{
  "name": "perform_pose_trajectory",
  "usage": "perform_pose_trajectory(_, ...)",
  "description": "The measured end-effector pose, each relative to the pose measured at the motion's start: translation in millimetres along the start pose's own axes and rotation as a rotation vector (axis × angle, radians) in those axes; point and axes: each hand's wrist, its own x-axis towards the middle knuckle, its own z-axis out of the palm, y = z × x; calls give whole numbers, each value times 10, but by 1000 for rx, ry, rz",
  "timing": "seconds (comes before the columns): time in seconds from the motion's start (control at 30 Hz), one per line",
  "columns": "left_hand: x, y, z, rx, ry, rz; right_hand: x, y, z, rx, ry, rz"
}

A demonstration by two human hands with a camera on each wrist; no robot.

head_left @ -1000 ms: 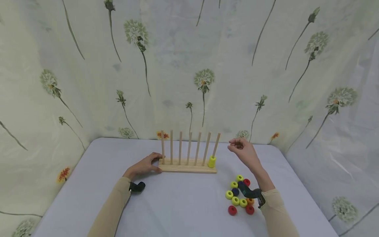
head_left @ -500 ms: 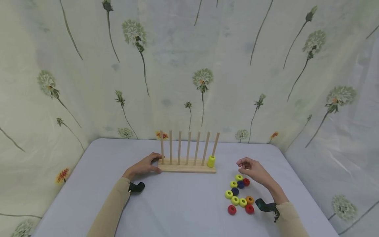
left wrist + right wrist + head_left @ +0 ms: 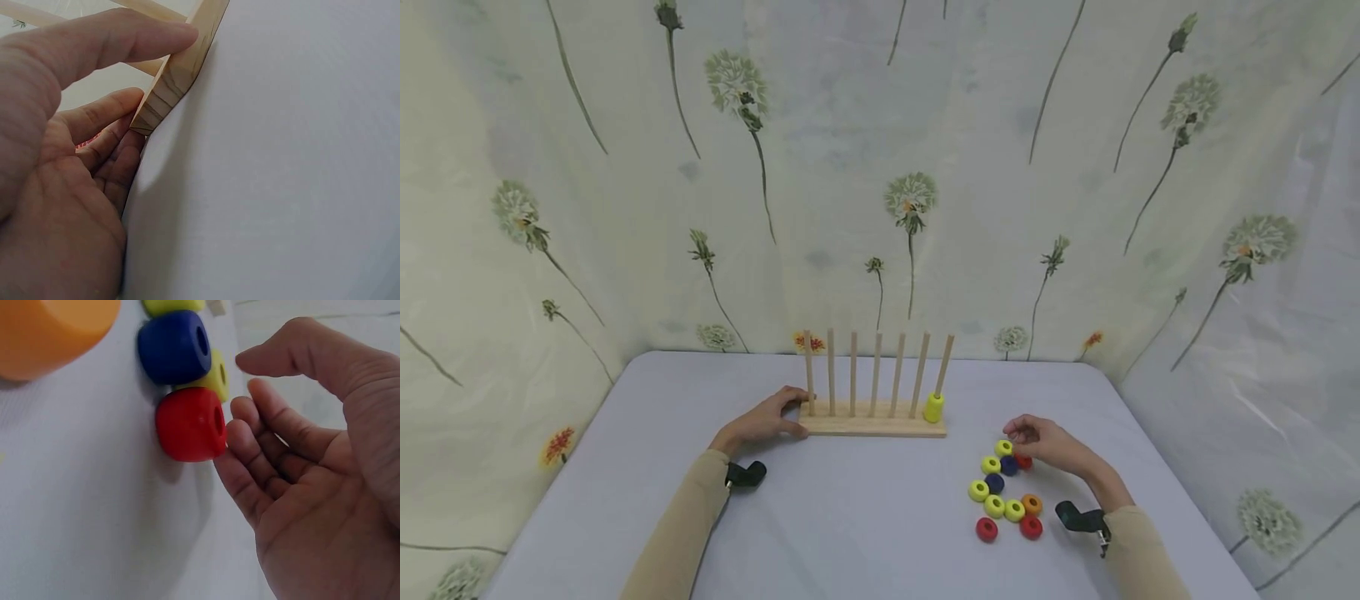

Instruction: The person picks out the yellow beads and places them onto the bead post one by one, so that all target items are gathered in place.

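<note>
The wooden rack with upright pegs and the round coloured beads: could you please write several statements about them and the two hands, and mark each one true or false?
1. The left hand grips one end of the light wooden rack. True.
2. The leftmost peg carries beads. False: the stacked bright yellow beads are on the rightmost wooden peg.
3. The right hand is close to a round red bead. True.
4. The right hand holds a bead. False: nothing is between its thumb and fingers.
5. The round orange bead is on a peg. False: it lies on the pale tablecloth.
</note>
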Motion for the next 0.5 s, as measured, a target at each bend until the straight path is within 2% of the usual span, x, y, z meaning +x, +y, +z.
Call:
perform_pose_trajectory(0.17, 3, -11, 10, -6, 1, -10, 25, 44, 46, -6, -34, 39)
perform_pose_trajectory(0.5, 7, -12, 7, -12, 5, -13, 66, 18, 106, -52, -4, 57)
